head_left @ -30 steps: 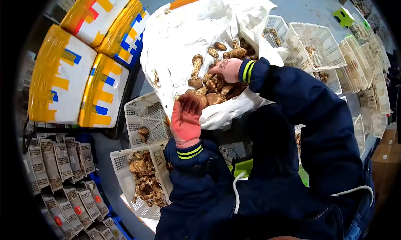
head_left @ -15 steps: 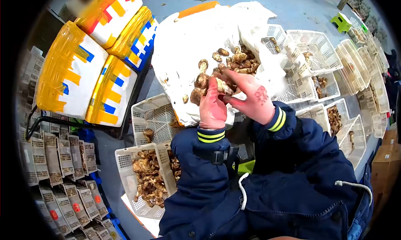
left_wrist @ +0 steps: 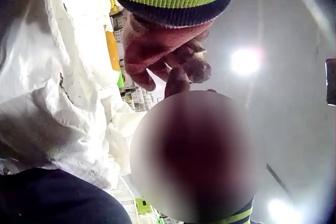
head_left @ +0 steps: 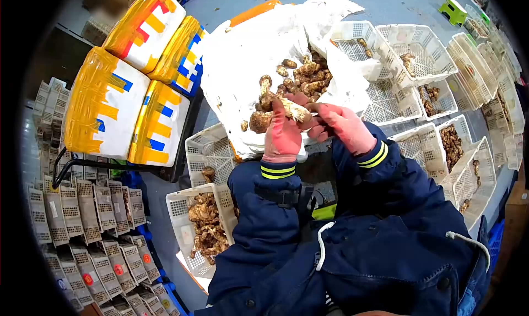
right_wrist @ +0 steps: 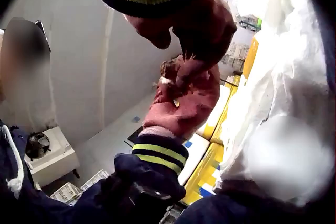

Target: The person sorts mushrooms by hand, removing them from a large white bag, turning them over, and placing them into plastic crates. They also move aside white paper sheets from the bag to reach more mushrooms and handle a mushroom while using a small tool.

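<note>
In front of me my left hand (head_left: 282,141), in a pink glove, holds a mushroom (head_left: 297,111) with a thick pale stem between thumb and fingers. My right hand (head_left: 347,130), also gloved, has its curled fingers at the stem's near-right end. In the left wrist view the mushroom (left_wrist: 195,65) shows dark and knobbly beside the left hand (left_wrist: 157,45). Seen from the right wrist, the right hand (right_wrist: 205,29) overlaps the left hand (right_wrist: 184,106). Just beyond both hands, a heap of brown mushrooms (head_left: 311,79) lies on white sheeting (head_left: 237,57).
Plastic baskets (head_left: 413,79) stand to the right, some with mushrooms in them. At lower left a basket (head_left: 177,208) holds more mushrooms. Taped foam boxes (head_left: 107,107) are stacked at the left on a cart, above rows of stacked baskets (head_left: 88,208). A green stool (head_left: 453,11) stands far right.
The right hand has come back from the heap to the left hand. A mushroom has come up between them, its pale stem now pointing right. The left hand has turned and moved right.
</note>
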The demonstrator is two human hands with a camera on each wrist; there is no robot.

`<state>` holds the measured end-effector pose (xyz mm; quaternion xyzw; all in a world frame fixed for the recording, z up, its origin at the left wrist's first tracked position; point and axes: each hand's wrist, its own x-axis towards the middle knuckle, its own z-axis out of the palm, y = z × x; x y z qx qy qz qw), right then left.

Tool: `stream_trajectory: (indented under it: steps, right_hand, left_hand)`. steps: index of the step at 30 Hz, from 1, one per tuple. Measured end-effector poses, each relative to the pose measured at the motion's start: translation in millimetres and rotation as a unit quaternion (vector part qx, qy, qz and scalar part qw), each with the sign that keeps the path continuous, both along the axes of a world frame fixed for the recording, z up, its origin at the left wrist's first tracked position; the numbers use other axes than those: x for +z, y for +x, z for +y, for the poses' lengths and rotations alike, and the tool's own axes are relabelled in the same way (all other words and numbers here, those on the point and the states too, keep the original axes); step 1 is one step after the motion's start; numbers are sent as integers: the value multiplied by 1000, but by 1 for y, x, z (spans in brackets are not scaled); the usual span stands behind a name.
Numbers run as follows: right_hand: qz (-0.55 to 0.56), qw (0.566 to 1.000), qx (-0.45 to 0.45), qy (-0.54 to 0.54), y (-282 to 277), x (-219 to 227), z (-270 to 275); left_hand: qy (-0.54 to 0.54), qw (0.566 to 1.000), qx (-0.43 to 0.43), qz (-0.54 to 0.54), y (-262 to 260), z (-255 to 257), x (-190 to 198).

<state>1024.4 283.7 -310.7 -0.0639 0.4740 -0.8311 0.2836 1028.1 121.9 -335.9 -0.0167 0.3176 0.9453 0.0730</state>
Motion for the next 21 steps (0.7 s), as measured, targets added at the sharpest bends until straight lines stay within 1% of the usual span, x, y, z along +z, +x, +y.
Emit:
stream_trajectory:
  steps: [1, 3, 4, 5, 6, 7, 8, 9, 10, 11, 12, 13, 14, 15, 16, 17, 19, 21]
  right_hand:
    - [-5, 999, 36, 1, -2, -3, -4]
    - [33, 999, -33, 16, 3, 2, -16]
    - [33, 999, -33, 17, 4, 1, -19]
    - [79, 994, -76, 24, 3, -2, -21]
    - [126, 984, -119, 30, 2, -3, -24]
    - [127, 984, -118, 30, 1, -3, -26]
    - [182, 962, -178, 97, 2, -3, -29]
    - [235, 929, -236, 163, 3, -2, -31]
    - [259, 908, -244, 222, 5, -1, -31]
    - [259, 908, -242, 224, 4, -2, -30]
    - [402, 833, -251, 287, 3, -3, -28]
    - [533, 732, -253, 340, 2, -3, -27]
    - [531, 743, -244, 325, 5, 4, -28]
    - [532, 744, -244, 324, 5, 5, -28]
    - [463, 795, -250, 301, 6, 6, -26]
    - [392, 840, -254, 276, 6, 5, -24]
    - [301, 880, -262, 258, 3, -5, -19]
    - [197, 949, -180, 166, -4, -13, -9]
  left_hand:
    - [0, 1000, 0, 0, 0, 0, -3]
    - [-52, 997, -5, 49, 0, 2, -6]
    - [-57, 995, -27, 75, -1, -1, -7]
    - [-57, 995, -25, 75, 2, -1, -4]
    - [-68, 997, -11, 41, 5, -1, -1]
    - [-78, 997, 2, 8, 8, 0, 2]
    - [-21, 1000, 11, 6, 10, 1, 0]
    - [-20, 1000, 10, 6, 11, 1, -1]
    - [-61, 998, 22, -24, 12, 1, -3]
    - [-101, 993, 33, -54, 13, 2, -1]
    - [-54, 998, 43, -12, 15, 5, 9]
    - [-54, 997, 44, -12, 12, 3, 4]
    - [-41, 998, 41, -22, 8, -1, 3]
    - [-29, 998, 39, -33, 6, -4, 2]
    - [-11, 997, 65, -42, 8, -6, 0]
    - [-11, 997, 66, -42, 11, -6, 5]
    - [2, 998, 65, 1, 15, -7, 12]
    - [-2, 998, 69, 4, 13, -9, 5]
